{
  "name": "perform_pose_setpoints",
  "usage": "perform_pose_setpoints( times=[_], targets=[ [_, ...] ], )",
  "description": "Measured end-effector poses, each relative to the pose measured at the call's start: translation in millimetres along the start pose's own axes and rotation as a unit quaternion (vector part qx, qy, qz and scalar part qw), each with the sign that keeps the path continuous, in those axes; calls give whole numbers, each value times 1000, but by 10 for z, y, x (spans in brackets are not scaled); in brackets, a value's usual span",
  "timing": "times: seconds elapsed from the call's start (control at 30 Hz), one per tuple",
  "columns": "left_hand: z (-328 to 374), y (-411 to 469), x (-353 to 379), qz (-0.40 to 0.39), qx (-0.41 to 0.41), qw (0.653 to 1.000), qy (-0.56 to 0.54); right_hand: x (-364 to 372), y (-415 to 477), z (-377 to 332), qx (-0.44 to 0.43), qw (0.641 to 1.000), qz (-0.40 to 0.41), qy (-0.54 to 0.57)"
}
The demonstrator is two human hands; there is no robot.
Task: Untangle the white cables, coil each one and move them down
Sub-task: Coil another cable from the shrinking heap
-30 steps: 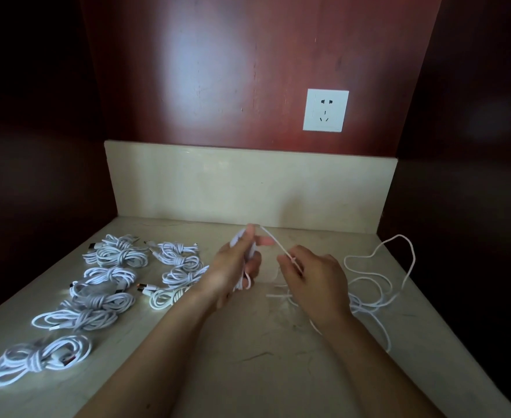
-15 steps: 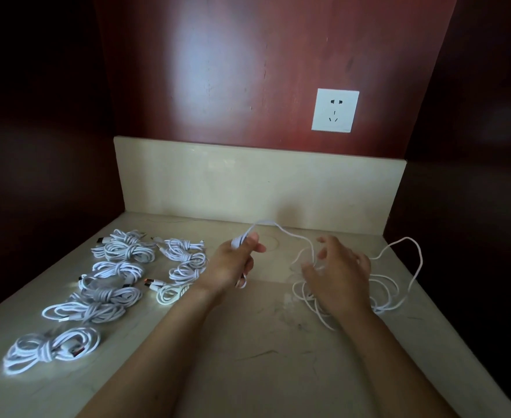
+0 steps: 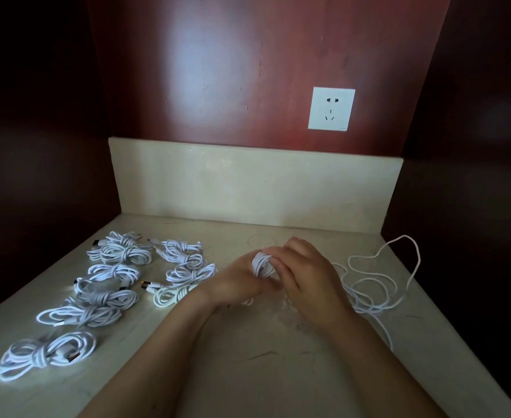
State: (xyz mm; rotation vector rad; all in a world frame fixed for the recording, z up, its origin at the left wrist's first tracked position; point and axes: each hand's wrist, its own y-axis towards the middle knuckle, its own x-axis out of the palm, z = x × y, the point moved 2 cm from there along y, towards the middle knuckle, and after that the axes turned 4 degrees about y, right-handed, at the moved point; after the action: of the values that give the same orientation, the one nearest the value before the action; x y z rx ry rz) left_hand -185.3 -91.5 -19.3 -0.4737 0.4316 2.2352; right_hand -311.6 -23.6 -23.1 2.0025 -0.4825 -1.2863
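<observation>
Left hand (image 3: 239, 285) has the white cable coil (image 3: 261, 263) wrapped in its curled fingers, and the right hand (image 3: 308, 276) pinches it from the other side. The loose cable tail (image 3: 380, 285) sprawls right across the stone counter (image 3: 248, 372).

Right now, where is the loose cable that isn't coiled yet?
Head view: the loose cable lies on the counter's right side, just right of the right hand, opposite the coiled bundles on the left.

White square wall socket (image 3: 331, 109) sits upper right on the glossy reddish-brown wooden back panel (image 3: 218, 70). Below, a pale cream stone upstand (image 3: 248, 182) crosses mid-frame, meeting the scuffed cream marble surface (image 3: 248, 381).
</observation>
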Motion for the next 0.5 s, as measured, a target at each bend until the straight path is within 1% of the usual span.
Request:
perform_pose_setpoints(
  times=[0.07,0.17,0.27,0.33,0.5],
  targets=[
    [34,-17,14,-4,-16,1000,-18,-24,1,-40,5,1000,13,22],
    [99,-43,43,-17,-26,999,-45,-35,6,-36,35,996,25,75],
    [147,-60,67,-30,-24,996,-84,-47,15,-30,62,988,1,143],
    [171,-63,73,-35,-21,995,-90,-29,21,-51,73,980,-15,185],
    [180,-86,94,-72,-29,994,-77,14,56,-144,157,927,-12,341]
  ],
)
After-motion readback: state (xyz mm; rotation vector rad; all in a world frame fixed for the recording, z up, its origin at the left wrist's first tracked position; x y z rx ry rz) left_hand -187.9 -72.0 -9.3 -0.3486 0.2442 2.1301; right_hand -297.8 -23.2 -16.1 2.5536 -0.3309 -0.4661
